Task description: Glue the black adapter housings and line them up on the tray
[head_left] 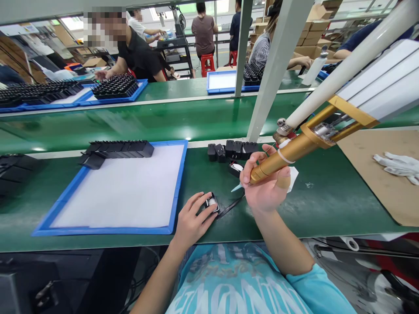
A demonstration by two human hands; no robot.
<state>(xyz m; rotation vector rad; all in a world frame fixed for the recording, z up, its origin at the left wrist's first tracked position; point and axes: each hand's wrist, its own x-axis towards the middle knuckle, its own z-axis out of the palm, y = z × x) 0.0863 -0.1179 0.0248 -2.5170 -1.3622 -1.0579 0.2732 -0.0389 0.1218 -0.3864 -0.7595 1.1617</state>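
My left hand [194, 218] rests on the green bench with its fingers closed around a small open black box [212, 202], which has something white inside. A black cable [231, 206] trails from that box to the right. My right hand [266, 192] grips the lower end of a gold-coloured glue dispenser [278, 162]. Its pale blue nozzle [236, 188] points down and left, above the bench and apart from the box. Behind the right hand lies another open black box [235, 168], partly hidden.
A blue-rimmed tray [175, 192] on the left holds a row of black boxes [127, 148]. Several more black boxes [234, 149] stand at the bench's back edge. A grey post [268, 74] rises behind them. White gloves [397, 165] lie on cardboard at right. Co-workers sit across the bench.
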